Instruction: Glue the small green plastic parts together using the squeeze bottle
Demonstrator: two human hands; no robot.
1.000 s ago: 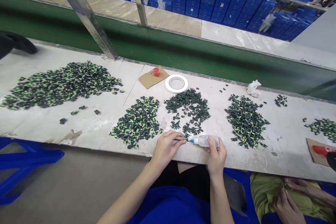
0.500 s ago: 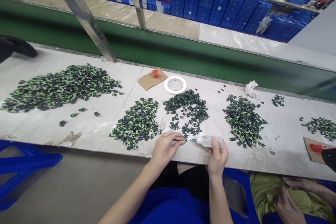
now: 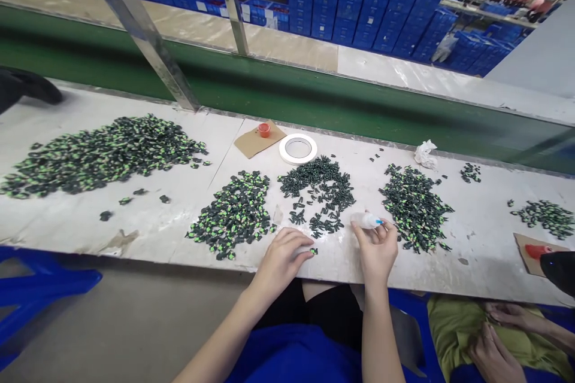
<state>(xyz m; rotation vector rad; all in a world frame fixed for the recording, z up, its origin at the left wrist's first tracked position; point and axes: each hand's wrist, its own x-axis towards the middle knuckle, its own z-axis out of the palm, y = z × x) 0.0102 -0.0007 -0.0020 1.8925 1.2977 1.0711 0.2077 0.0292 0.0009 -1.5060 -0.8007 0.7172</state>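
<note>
Near the table's front edge, my left hand is closed on a small black-green piece, held at the fingertips. My right hand grips a clear squeeze bottle, whose blue tip points to the right, away from the piece. Between and beyond the hands lies a loose pile of small dark parts. A pile of black-green pieces is left of my left hand, and another black-green pile is right of the bottle.
A white tape roll and a red cup on cardboard lie further back. A large pile spreads at the left, crumpled tissue at the back right. Another person's hands are at the lower right, by a small pile.
My right hand has drawn the bottle away from the piece, up and to the right. Its blue tip pointed left before and now points right. My left hand still holds the piece, slightly lower.
</note>
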